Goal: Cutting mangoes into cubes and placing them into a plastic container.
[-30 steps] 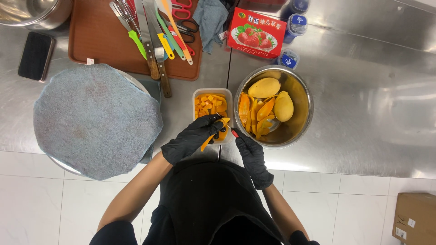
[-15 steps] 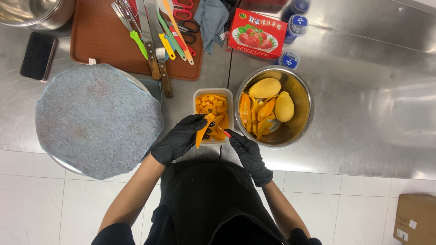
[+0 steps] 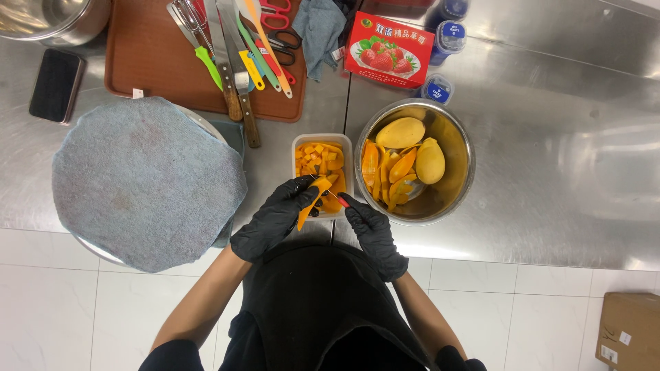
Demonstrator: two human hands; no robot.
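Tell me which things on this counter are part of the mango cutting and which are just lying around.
In use:
left hand holding a mango slice
right hand with a small red-handled knife
tub of mango cubes
steel bowl of mangoes and peels

Lying about:
brown tray of utensils
phone
red fruit box
grey cloth over a round dish

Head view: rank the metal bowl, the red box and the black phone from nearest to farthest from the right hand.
Measured from the right hand, gloved in black:
1. Metal bowl holding mango pieces, just beyond the hand on its right side.
2. Red box with pictured strawberries, at the counter's far edge, straight ahead.
3. Black phone, far across on the left, past the grey cloth.
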